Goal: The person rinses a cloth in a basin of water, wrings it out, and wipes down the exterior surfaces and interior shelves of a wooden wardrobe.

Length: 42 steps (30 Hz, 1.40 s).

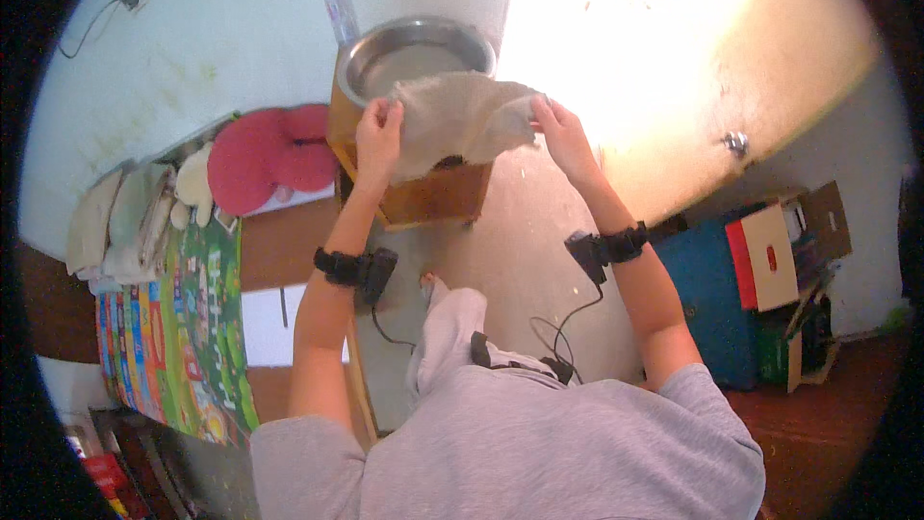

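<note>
Evidently the fingers of both hands are pinched closed on fabric: the left hand (378, 143) grips one upper corner of a thin, greyish-beige rectangular cloth (460, 120), and the right hand (566, 137) grips the opposite one. From the left fingertips the cloth lies toward three o'clock, from the right toward nine, so its long axis runs roughly nine to three, its lower edge sagging toward six. Just beyond it, at about eleven o'clock, sits a round, shiny steel basin (354, 72), nearer the left hand; the cloth overlaps its near rim in view, though whether they touch I cannot tell. Under the basin stands a brown wooden cabinet (433, 200). Farther out, near nine, rests a plump red plush cushion (260, 162).
</note>
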Tool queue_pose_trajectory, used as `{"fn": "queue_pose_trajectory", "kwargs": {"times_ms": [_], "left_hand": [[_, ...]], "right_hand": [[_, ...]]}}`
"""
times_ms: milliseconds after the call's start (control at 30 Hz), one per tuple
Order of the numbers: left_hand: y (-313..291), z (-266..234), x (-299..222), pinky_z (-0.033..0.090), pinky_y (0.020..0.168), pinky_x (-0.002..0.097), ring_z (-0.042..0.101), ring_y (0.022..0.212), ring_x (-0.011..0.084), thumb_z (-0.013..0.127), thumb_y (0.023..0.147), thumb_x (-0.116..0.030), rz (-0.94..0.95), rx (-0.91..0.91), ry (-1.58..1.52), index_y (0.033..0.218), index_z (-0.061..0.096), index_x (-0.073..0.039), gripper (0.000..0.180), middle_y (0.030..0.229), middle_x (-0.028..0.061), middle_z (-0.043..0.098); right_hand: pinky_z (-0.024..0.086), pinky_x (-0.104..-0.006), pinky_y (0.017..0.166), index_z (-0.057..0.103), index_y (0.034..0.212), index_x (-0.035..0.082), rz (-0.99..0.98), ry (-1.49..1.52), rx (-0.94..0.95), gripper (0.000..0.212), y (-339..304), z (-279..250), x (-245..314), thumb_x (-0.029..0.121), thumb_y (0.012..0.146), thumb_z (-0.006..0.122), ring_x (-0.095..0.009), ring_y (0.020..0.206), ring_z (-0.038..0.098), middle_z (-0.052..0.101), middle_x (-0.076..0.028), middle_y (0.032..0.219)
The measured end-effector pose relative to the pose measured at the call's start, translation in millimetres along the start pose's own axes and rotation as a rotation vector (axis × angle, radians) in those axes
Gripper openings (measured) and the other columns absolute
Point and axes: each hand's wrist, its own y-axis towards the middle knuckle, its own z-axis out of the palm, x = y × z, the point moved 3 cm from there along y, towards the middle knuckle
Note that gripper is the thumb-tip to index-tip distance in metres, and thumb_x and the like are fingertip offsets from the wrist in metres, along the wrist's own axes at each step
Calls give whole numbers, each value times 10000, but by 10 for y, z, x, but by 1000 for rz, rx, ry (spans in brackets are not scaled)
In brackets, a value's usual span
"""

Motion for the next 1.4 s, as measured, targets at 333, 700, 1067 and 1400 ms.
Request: {"fn": "queue_pose_trajectory", "kwargs": {"times_ms": [333,700,1067,1400], "left_hand": [[2029,206,987,399,952,418,507,1100,365,570,835,-239,137,285,730,1238,472,-34,463,1183,213,531],[2263,831,1762,364,997,404,394,1238,344,638,786,-325,-5,1168,1243,1370,319,-92,705,1360,225,364],[2596,946,1941,385,948,499,438,1158,456,533,833,-471,-335,599,1041,1386,303,-107,701,1400,183,339],[2619,1108,1367,415,797,403,537,957,241,413,861,-401,-811,133,-179,1043,570,-41,433,1060,105,579]], "right_hand": [[424,-360,939,510,1211,14,161,-427,208,388,2020,813,-947,204,873,533,-289,1089,552,579,-173,1158],[202,-482,1083,241,1422,212,27,-974,1377,871,2669,1758,-1804,385,696,690,-425,1333,178,138,-169,1483],[385,-510,959,336,1352,198,-233,-1051,1157,702,2827,1819,-2192,295,746,677,-363,1215,379,317,-124,1379],[499,-433,751,489,1152,129,1004,562,665,446,3109,1779,-1695,499,906,445,-245,976,524,521,-60,1098]]}}
